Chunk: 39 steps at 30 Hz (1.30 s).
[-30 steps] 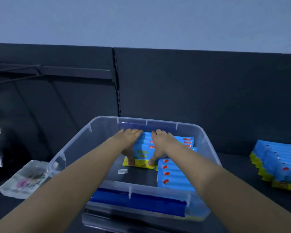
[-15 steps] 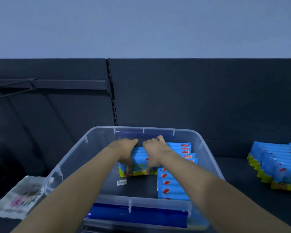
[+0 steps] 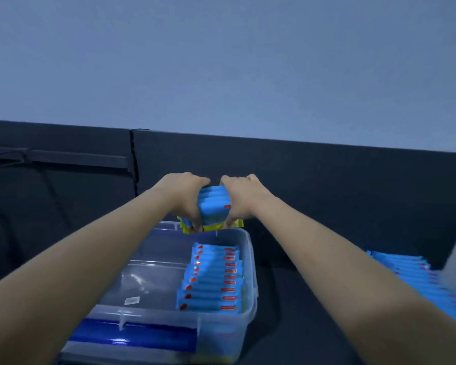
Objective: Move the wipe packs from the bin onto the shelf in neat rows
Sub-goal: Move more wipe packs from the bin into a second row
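A bundle of wipe packs (image 3: 213,206), blue with yellow lower edges, is hanging in the air just above the far rim of the clear bin (image 3: 251,259), the packs pressed face to face; my left grip (image 3: 187,196) is curling round the bundle's left end and my right grip (image 3: 241,197) round its right end, fingers over the top, thumbs reaching down toward the yellow edges; both are closed firmly on the packs and are holding nothing else. Below, a second row of packs (image 3: 211,280) is lying along the bin's right wall, waiting its turn; the rest of the bin floor is showing only a small white label (image 3: 131,300). To the right, well apart from the bin, a blurred row of shelved packs (image 3: 416,280) is lying on the dark shelf (image 3: 300,299).

As I judge it, I am carrying, and the squeeze is what matters; I should be pressing inward evenly from both ends, since the middle packs are held by pressure alone and could slide out downward. I am aiming to keep the bundle level, clear the bin's rim, travel right, set the yellow edges down beside the shelved row and in line with it, and loosen only once the packs are resting.
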{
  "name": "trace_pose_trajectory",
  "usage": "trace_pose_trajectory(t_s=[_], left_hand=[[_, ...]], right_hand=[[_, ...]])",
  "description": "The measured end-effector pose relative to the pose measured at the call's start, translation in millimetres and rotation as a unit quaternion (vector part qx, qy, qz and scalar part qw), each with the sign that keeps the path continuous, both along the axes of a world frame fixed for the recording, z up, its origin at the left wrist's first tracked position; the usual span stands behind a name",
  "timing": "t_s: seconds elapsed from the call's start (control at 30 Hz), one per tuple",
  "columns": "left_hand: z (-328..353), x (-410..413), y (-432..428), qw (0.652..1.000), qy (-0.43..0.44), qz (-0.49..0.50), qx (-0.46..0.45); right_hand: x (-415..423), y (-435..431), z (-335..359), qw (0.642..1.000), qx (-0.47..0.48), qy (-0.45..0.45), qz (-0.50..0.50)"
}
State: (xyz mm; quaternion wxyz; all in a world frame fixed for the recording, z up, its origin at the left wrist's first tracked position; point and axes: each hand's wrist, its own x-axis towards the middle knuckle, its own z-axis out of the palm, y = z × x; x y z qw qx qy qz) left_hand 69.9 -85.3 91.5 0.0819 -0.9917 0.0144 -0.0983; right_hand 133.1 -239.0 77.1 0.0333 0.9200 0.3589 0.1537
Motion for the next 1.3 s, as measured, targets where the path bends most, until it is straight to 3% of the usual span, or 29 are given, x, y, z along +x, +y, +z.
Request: trace_pose_trajectory(t_s=[0.3,0.6,0.77,0.9,0.97,1.17,1.3], left_hand=[[-29.7,38.7,-164.7,0.988,0.089,-0.118,-0.052],[-112.0,69.0,-306.8,0.959,0.207,-0.188,-0.039],[-144.0,77.7,-336.0,0.948,0.220,-0.228,-0.030],[-157.5,80.4,-338.0,0.962,0.109,-0.246,0.047],[-166.6,84.4,-334.9,0.962,0.055,-0.256,0.077],[-178.7,88.9,-333.6,0.960,0.182,-0.214,0.018],[-182.8,87.9,-334.6,0.962,0.189,-0.197,0.000]], right_hand=[[-1.0,-172.6,-17.0,0.985,-0.045,0.107,-0.129],[4.5,-302.1,-91.5,0.944,-0.111,0.217,-0.221],[7.1,-330.1,-125.1,0.949,-0.117,0.224,-0.190],[10.4,-337.7,-136.4,0.971,-0.166,0.083,-0.153],[14.8,-338.9,-137.9,0.968,-0.189,0.062,-0.152],[21.9,-336.3,-149.0,0.936,-0.207,0.205,-0.197],[22.7,-333.4,-147.5,0.933,-0.214,0.208,-0.202]])
